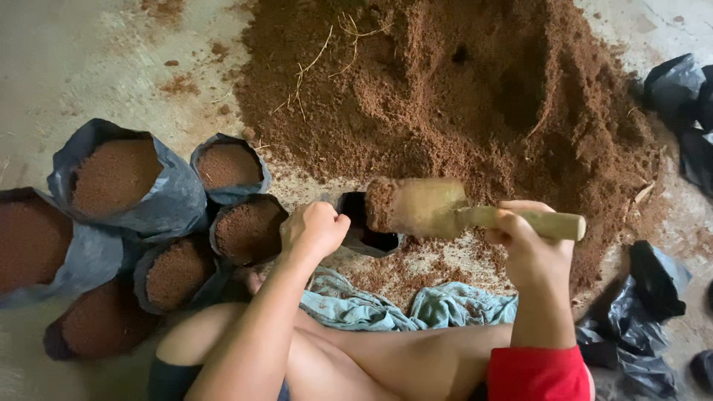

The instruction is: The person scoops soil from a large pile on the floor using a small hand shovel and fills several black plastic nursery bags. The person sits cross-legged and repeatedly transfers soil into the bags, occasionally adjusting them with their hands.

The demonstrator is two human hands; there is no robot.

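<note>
The right hand (529, 241) is wrapped tight around the handle of a wooden scoop (445, 210), fingers curled over the top of the stick, with the free end of the handle poking out past the hand to the right. The scoop lies nearly level, its wide cup end pointing left and packed with brown soil. That cup end hangs just above the mouth of a small black bag (365, 226), which stands open on the floor (74, 67) between the 2 hands.

The left hand (316, 229) is closed into a fist, pinching the near left edge of the black bag and holding its mouth open. The scoop's loaded end is just right of this fist, not touching it. The inside of the bag looks dark; how much soil it holds cannot be told.

Behind the scoop rises a big soil heap (460, 89), with a few dry straws on its upper left slope. Left of the left hand stand 6 filled bags (174, 200), grey-blue and dark, brimming with the same soil and crowded against each other. Under the forearms lies a crumpled teal cloth (416, 306), spread across the person's bare legs. Empty black bags (646, 297) lie in a loose pile at the right edge, well apart from the filled ones.
</note>
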